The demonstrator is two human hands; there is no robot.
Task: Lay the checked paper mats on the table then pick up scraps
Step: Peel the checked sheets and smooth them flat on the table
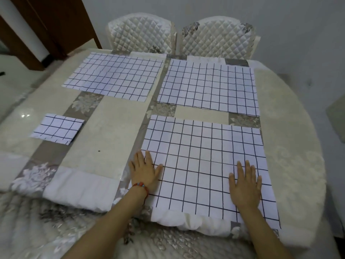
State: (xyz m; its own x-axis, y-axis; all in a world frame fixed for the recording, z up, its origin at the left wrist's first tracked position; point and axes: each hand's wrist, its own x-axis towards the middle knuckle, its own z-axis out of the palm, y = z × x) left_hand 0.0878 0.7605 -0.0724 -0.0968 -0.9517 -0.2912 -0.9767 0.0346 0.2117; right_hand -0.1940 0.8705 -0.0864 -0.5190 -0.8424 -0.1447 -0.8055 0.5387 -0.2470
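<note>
Head view looks down on a table (97, 131) covered with a cream and grey patchwork cloth; three checked paper mats lie spread flat on it; the far left mat (113, 75) and far right mat (209, 86) sit side by side near two quilted chairs (179, 36), with the near mat (203, 157) just in front of the far right one; a folded mat (57, 128) rests apart at the left side; the left hand (146, 171), wearing a red bead bracelet (141, 186), presses flat over the near mat's left edge, fingers extended and spread, gripping nothing; the right hand (245, 186) lies palm down on the same mat's right part, fingers likewise splayed and released; a small dark speck (99, 151) sits on the cloth left of the near mat.
</note>
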